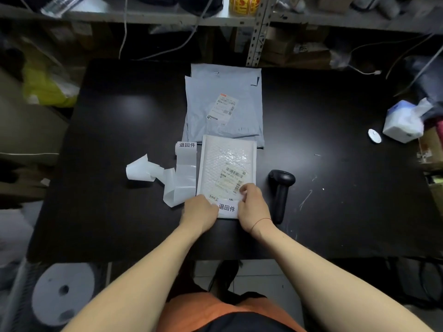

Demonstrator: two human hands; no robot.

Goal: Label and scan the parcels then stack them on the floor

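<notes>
Black tabletop (100, 212), set against metal shelving (256, 32) crowded with boxes and cables.

- White padded parcel (226, 159): lies flat directly beyond both hands, its near edge under them; it bears a barcoded shipping label (233, 178).
- Sticker (227, 208), white with three black characters: sits on the parcel's near edge, between the two hands.
- Left hand (200, 210): fingers curled, gripping the sticker's left end.
- Right hand (251, 203): fingers curled, pinching the sticker's right end at its upper corner; a red thread circles the wrist.
- Sticker roll (186, 149): beyond the left hand, just beside the parcel's left edge, its empty backing strip (153, 173) trailing left.
- Scanner (280, 188), black: lies just right of the right hand.
- Grey parcels (223, 92): overlapping, further beyond the hands; the white parcel covers their near edge.
- Tissue pack (402, 123): far right of the right hand.
</notes>
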